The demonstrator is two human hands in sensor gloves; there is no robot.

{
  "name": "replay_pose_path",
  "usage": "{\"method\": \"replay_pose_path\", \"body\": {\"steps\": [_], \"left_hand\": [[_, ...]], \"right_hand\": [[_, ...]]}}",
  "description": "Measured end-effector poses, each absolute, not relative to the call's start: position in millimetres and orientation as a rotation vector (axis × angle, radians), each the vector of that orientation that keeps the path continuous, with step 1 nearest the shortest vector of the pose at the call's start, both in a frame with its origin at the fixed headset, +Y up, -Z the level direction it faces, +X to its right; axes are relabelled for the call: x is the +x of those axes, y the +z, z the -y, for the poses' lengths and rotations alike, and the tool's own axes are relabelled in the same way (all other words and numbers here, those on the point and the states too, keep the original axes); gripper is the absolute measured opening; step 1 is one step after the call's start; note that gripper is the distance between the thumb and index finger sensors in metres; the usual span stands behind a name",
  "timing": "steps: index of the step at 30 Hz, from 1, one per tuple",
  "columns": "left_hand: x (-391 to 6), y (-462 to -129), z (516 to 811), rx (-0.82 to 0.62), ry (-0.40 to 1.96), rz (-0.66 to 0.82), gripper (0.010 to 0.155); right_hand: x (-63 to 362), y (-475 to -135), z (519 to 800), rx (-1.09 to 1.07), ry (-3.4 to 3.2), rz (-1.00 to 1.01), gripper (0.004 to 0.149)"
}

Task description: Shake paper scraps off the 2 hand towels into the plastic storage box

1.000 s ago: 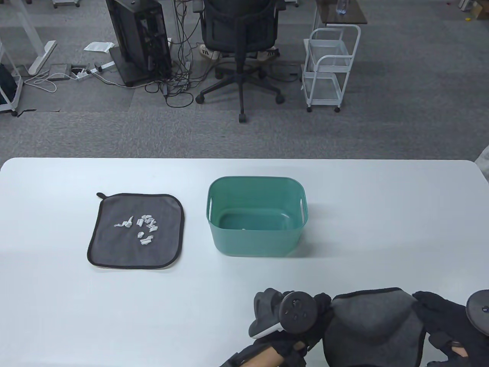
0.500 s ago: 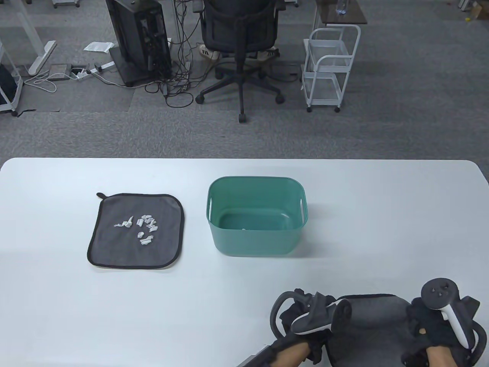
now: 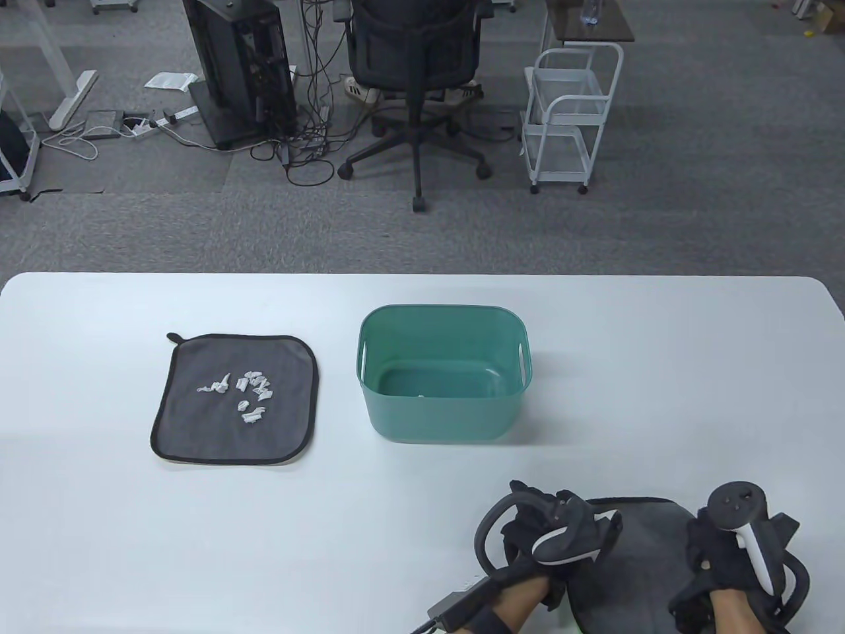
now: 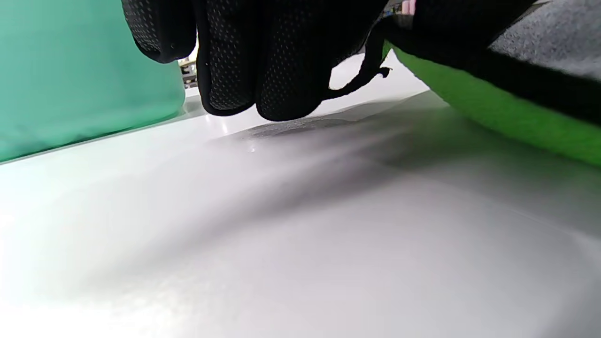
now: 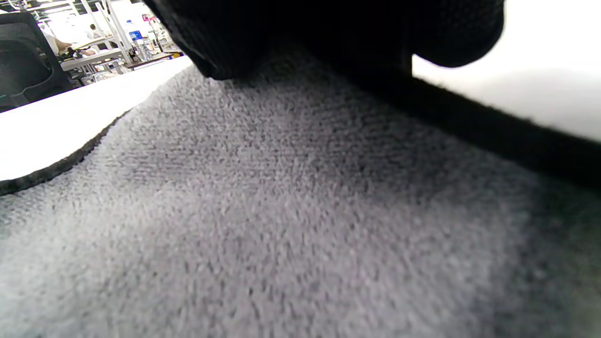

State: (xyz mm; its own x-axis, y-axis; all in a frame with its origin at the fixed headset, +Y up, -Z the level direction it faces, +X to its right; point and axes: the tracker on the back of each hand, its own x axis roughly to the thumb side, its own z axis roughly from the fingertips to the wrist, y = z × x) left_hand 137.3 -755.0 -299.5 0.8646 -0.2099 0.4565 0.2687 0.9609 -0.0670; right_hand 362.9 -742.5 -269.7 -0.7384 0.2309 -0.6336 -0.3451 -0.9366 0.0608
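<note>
A grey hand towel [image 3: 234, 399] with a black hem lies flat at the table's left, with several white paper scraps [image 3: 245, 393] on it. The green plastic storage box [image 3: 442, 373] stands mid-table, and a small white scrap [image 3: 421, 395] lies on its floor. A second grey towel [image 3: 637, 561] lies at the front right edge between my hands. My left hand [image 3: 531, 531] grips its left edge with curled fingers [image 4: 263, 61], and the green underside [image 4: 493, 112] shows there. My right hand [image 3: 709, 551] holds the right edge, the glove [image 5: 328, 28] sitting on the pile [image 5: 281, 211].
The white table [image 3: 660, 370] is bare to the right of the box. Beyond its far edge, on the carpet, stand an office chair [image 3: 416, 72], a white wire cart [image 3: 571, 119] and a computer tower [image 3: 241, 66] with cables.
The second towel, bunched up between my hands a second ago, has come down and spread flat at the front edge. Both hands have turned over and drawn back towards me.
</note>
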Motion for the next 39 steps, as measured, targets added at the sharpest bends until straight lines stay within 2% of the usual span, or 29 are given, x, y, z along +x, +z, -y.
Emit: {"method": "replay_pose_path", "body": {"steps": [4,11,14,19,23,27,32,36,39], "left_hand": [[124,-299,744,-0.059,-0.168,0.473,0.07],[76,-283,686,0.214,0.05,0.493,0.069],[40,-271,662,0.312,0.122,0.475,0.072],[-24,-263,630,0.367,0.142,0.398,0.072],[-76,-259,612,0.37,0.183,0.304,0.072],[-124,-257,612,0.327,0.2,0.214,0.074],[-175,-258,636,0.225,0.139,0.097,0.076],[-209,-269,669,0.104,0.14,-0.005,0.076],[-227,-280,692,-0.004,0.158,-0.085,0.077]], "right_hand": [[364,-269,745,-0.941,2.641,-0.256,0.056],[367,-262,737,-0.876,2.532,-0.165,0.075],[357,-257,717,-0.757,2.543,-0.002,0.078],[320,-255,677,-0.46,2.55,0.19,0.085],[275,-258,641,-0.163,2.365,0.169,0.091],[233,-257,626,0.144,2.066,0.116,0.094],[189,-248,630,0.277,2.148,0.257,0.088],[163,-246,661,0.342,2.328,0.239,0.082],[152,-247,688,0.353,2.461,0.105,0.08]]}}
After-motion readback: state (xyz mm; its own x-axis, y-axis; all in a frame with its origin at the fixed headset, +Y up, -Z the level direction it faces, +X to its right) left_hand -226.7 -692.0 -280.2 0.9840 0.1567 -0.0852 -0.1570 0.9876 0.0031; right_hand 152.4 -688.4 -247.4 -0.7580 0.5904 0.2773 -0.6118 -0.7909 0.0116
